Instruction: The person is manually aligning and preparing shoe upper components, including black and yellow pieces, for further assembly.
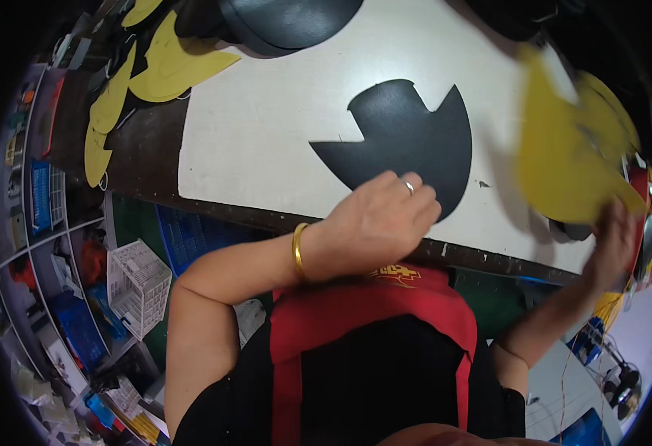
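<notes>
A black leather-like piece [419,145], with a rounded tab between two pointed wings, lies flat on the white board. Over its near edge is my left hand [385,219], closed, knuckles up, with a ring and a gold bangle. Its fingertips are hidden, so whatever they may hold cannot be made out. On the right, my right hand [614,241] grips the lower edge of a yellow template [556,149] shaped like the black piece. Motion blurs both this hand and the template, which is tilted up off the board.
Yellow pieces [169,70] lie at the far left beside a stack of black material [288,26]. More dark material [508,15] is at the far right. The white board [244,149] covers a dark table [143,160]. Shelves with a white basket [140,286] stand left.
</notes>
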{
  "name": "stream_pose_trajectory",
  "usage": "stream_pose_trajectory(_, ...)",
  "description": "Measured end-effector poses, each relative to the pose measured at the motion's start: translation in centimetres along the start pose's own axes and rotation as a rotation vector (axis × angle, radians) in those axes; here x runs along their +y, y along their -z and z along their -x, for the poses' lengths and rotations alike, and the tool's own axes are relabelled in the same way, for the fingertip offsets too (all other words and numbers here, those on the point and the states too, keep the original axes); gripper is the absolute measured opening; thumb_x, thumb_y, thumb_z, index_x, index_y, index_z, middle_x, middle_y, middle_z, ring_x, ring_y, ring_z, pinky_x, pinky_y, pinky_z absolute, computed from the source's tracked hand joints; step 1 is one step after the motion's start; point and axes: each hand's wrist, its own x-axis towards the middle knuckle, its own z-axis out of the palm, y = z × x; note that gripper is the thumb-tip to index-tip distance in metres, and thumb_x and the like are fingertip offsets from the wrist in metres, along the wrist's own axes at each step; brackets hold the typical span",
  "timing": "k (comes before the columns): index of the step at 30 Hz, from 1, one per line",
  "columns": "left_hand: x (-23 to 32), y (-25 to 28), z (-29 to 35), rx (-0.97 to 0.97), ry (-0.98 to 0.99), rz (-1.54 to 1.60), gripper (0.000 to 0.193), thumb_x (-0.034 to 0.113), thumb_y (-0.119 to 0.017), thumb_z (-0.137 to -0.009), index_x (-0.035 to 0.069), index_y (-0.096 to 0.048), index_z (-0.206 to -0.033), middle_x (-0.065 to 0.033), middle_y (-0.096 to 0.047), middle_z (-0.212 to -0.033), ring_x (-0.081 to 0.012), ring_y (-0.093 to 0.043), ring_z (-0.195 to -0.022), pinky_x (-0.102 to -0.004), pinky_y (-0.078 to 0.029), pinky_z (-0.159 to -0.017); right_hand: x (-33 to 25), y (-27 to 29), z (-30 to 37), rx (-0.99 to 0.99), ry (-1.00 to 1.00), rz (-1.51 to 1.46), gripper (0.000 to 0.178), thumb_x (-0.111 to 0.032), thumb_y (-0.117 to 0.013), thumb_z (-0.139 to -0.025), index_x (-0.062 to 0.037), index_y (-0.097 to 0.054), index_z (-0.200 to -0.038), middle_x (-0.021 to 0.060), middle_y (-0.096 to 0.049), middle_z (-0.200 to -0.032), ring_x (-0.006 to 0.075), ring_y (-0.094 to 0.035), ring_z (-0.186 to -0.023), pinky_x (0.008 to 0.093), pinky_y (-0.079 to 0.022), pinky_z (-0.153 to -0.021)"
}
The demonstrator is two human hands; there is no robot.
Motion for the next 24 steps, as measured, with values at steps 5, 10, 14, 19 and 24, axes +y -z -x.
stream_pose_trajectory(5,0.3,2.3,1.9,0.196,0.008,-0.006,0.032,0.015,-0.076,-0.073,0.005,-0.067,-0.101,-0.0087,-0.063,-0.104,-0.0251,-0.062,-0.096,-0.0345,-0.049,-0.078,-4.6,-15.1,3.6,-0.763,0.004,-0.036,0.020,-0.016,-0.067,-0.094,0.0001,-0.071,-0.105,0.0019,-0.068,-0.082,0.0063,-0.058,-0.067,0.0221,-0.045,-0.059)
stream_pose_trajectory(10,-0.7,1.0,2.1,0.231,0.339,-0.062,0.052,0.020,-0.080,-0.075,-0.002,-0.063,-0.119,-0.0180,-0.062,-0.114,-0.0363,-0.058,-0.109,-0.0447,-0.048,-0.094,-5.7,-18.4,3.5,-0.763,0.193,0.192,0.024,-0.024,-0.070,-0.091,-0.0017,-0.072,-0.100,0.0059,-0.068,-0.070,0.0084,-0.059,-0.063,0.0252,-0.046,-0.060)
stream_pose_trajectory(14,-0.4,0.5,1.7,0.237,0.331,-0.012,0.055,0.020,-0.080,-0.075,-0.003,-0.061,-0.122,-0.0193,-0.061,-0.118,-0.0368,-0.056,-0.112,-0.0450,-0.047,-0.095,-5.5,-18.6,2.9,-0.765,0.201,0.329,0.029,-0.030,-0.071,-0.090,-0.0029,-0.072,-0.100,0.0102,-0.068,-0.070,0.0125,-0.062,-0.062,0.0278,-0.048,-0.060)
stream_pose_trajectory(19,-0.4,0.4,1.8,0.238,0.381,0.021,0.054,0.018,-0.080,-0.076,-0.003,-0.061,-0.122,-0.0188,-0.060,-0.121,-0.0358,-0.057,-0.110,-0.0455,-0.047,-0.095,-5.8,-18.7,3.6,-0.744,0.243,0.335,0.031,-0.033,-0.071,-0.090,-0.0036,-0.072,-0.100,0.0121,-0.070,-0.072,0.0189,-0.066,-0.061,0.0317,-0.050,-0.060)
stream_pose_trajectory(24,-0.2,0.4,1.8,0.192,0.408,-0.030,0.054,0.018,-0.080,-0.075,-0.002,-0.062,-0.122,-0.0179,-0.060,-0.123,-0.0346,-0.056,-0.112,-0.0439,-0.046,-0.095,-6.5,-18.7,4.2,-0.696,0.444,0.503,0.027,-0.032,-0.071,-0.090,-0.0053,-0.070,-0.095,0.0109,-0.070,-0.072,0.0277,-0.070,-0.065,0.0354,-0.053,-0.061)
